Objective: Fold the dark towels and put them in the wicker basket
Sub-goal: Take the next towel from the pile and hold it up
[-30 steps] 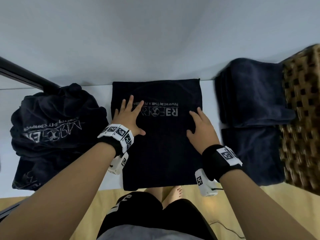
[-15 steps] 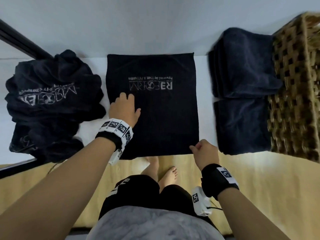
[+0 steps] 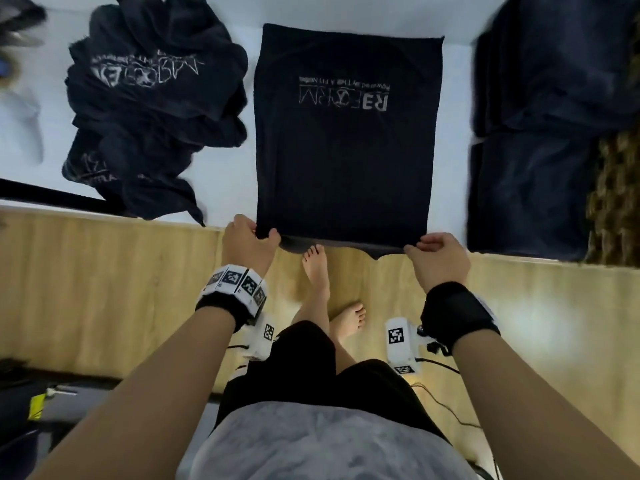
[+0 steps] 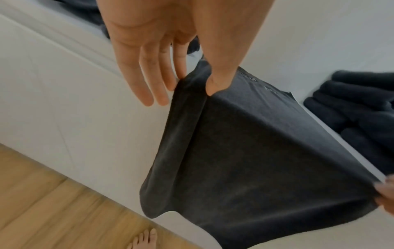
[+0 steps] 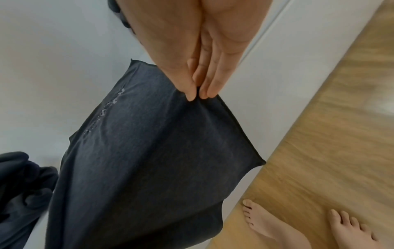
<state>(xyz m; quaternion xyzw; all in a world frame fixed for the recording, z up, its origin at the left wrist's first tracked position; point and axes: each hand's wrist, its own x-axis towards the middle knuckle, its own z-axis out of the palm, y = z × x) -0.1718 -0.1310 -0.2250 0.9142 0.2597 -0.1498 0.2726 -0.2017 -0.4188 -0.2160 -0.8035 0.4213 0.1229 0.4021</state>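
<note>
Both hands (image 3: 248,241) (image 3: 439,259) pinch towel (image 3: 346,140) near edge — overhanging.

1. Flat towel (image 3: 346,140): dark cloth, matt, finely ribbed weave; pale printed lettering.
2. Crumpled towels (image 3: 152,98): the same dark matt cloth, printed.
3. Folded towels (image 3: 533,188): thicker, plush dark cloth.
4. Wicker basket (image 3: 613,202): woven brown fibre, rough.
5. Table top (image 3: 225,174): white, smooth, matt.
6. Floor (image 3: 104,278): pale wood-grain boards, slight sheen.

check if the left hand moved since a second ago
Yes. The left hand came back from beside the towel's printed logo to its near corner at the table edge, pinching it.
</note>
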